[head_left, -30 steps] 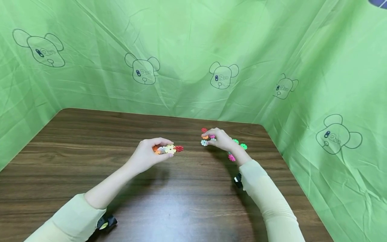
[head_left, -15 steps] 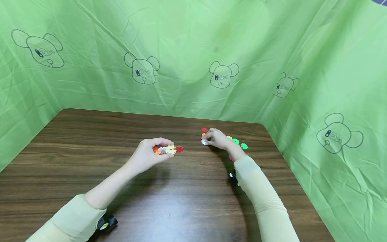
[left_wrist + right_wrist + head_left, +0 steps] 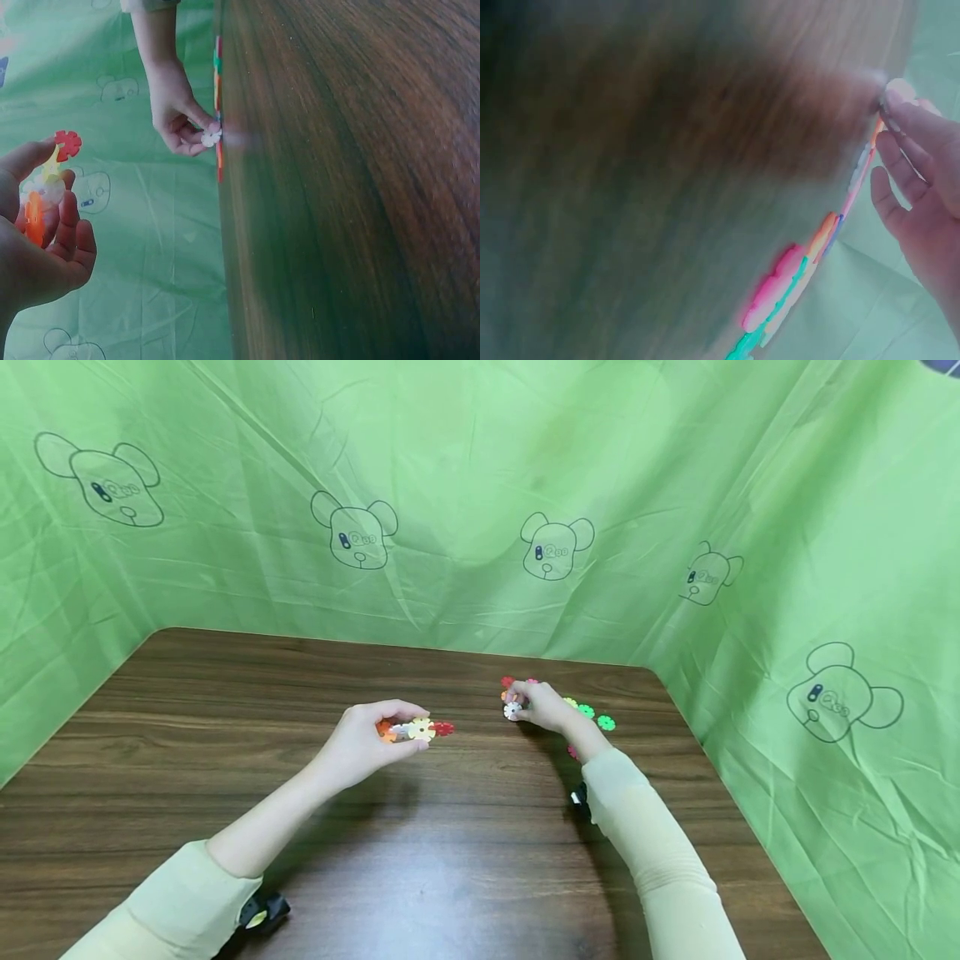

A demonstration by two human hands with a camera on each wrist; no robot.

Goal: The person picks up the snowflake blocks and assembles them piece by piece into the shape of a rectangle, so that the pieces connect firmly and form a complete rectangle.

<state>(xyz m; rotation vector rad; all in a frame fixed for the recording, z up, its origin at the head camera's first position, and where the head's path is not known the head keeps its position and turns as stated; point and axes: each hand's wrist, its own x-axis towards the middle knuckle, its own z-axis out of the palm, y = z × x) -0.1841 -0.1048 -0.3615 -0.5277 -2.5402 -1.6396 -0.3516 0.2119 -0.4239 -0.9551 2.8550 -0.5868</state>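
Leaning in from 7 o'clock, the left sleeve (image 3: 180, 893) is nearest, with the right sleeve (image 3: 667, 868) at 5 o'clock; both are pale, and a black device (image 3: 264, 912) sits at the inner side of each cuff. Beneath them spreads the counter (image 3: 247, 685), dark brown and wood-grained (12 o'clock here means its far edge).

Farther on, the left hand (image 3: 367, 739) is curved, thumb and forefinger well parted, its fingers holding a short chain of notched, flower-shaped pieces clear of the surface. From 9 to 3 o'clock the chain shows an orange piece (image 3: 387, 732), a whitish piece (image 3: 403, 730), a pale yellow piece (image 3: 422, 730) and a red piece (image 3: 444, 728), this last sticking out past the fingertips.

At the chain's 3 o'clock, well apart from it, the right hand (image 3: 551, 708) has its fingers nearly together, pinching a white piece (image 3: 512, 711) by the edge; whether that touches the surface I cannot tell. Loose pieces lie about this hand: a pink one (image 3: 572, 751) at 5 o'clock, two green ones (image 3: 596, 717) near 3, a yellow one (image 3: 571, 702) between 2 and 3, and a red one (image 3: 507, 682) at 10.

Behind everything hangs a green curtain (image 3: 450, 452), printed with outlined, round-eared animal heads (image 3: 360, 537).
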